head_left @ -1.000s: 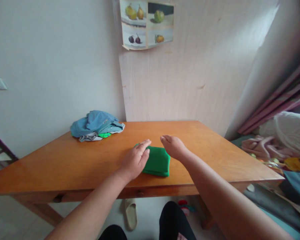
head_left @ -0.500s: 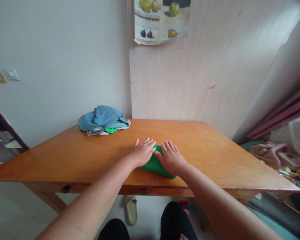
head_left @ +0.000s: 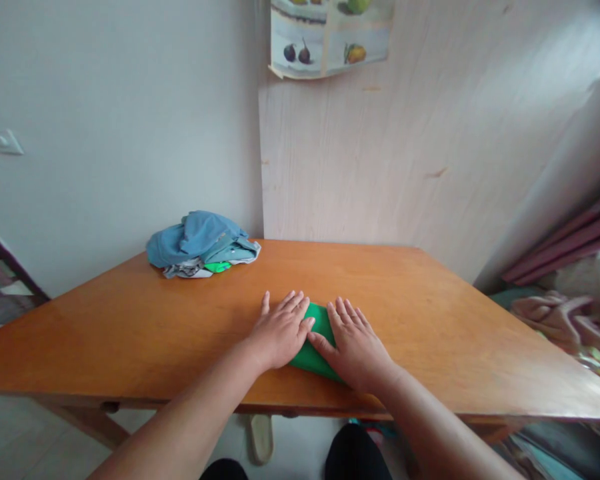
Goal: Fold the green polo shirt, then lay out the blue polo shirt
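A folded green cloth lies flat near the front edge of the wooden table. My left hand rests palm down on its left side, fingers stretched and the little finger spread outward. On its right side my right hand lies flat too, fingers extended forward. The two thumbs come close together over the middle of the cloth. Both hands cover much of it, so its full outline is hidden.
A heap of clothes, blue on top with grey and bright green below, sits at the table's back left against the wall. Bedding is piled beyond the right edge. One slipper lies on the floor under the table.
The view has tilted down slightly, so the table sits lower in it. Both hands stay flat on the green cloth, the right one reaching a little further to the right.
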Demonstrator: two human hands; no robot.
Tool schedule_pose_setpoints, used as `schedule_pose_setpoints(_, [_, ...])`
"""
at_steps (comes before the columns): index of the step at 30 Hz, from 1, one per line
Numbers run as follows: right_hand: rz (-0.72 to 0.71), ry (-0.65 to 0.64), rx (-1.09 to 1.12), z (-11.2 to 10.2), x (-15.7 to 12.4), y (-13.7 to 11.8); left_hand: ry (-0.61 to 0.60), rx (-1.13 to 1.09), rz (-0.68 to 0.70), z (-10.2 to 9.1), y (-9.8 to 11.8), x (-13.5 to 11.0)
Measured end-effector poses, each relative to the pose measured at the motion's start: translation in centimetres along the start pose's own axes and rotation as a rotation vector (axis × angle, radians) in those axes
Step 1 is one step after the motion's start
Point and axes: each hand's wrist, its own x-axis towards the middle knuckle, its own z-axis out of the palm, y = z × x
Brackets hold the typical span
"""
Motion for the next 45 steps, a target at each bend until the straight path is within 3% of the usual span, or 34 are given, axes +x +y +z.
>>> schedule_pose_setpoints(9, [-0.013,0.004,-0.019,0.0,-0.4,0.0,-0.023,-0.025,-0.064,-0.4,0.9,-0.1])
schedule_pose_setpoints(21, [-0.014,-0.032,-0.044,-0.3,0.1,-0.2,0.038,-0.064,-0.064,0.2,0.4,0.0])
schedule_pose_setpoints(24, [-0.013,-0.053,-0.048,-0.6,0.1,-0.1,0.028,-0.144,-0.161,0.0,-0.3,-0.1])
schedule_pose_setpoints(28, [-0.021,-0.08,-0.077,-1.2,-0.1,1.4,0.138,-0.215,-0.397,-0.3,-1.7,-0.5])
schedule_pose_setpoints(30, [-0.033,-0.086,-0.094,-1.8,-0.3,2.7,0.177,-0.22,-0.453,-0.3,-2.1,-0.6])
schedule_pose_setpoints(33, [-0.031,-0.068,-0.126,-2.8,-0.3,4.0,0.196,-0.217,-0.431,-0.1,-1.8,-0.5])
schedule_pose_setpoints(37, [0.01,0.008,-0.117,-3.3,0.2,3.7,0.207,-0.23,-0.376,0.0,-1.0,-0.1])
schedule_pose_setpoints(45, [0.043,-0.02,-0.127,-0.3,0.1,2.6,0.251,-0.215,-0.3,0.1,-1.0,-0.1])
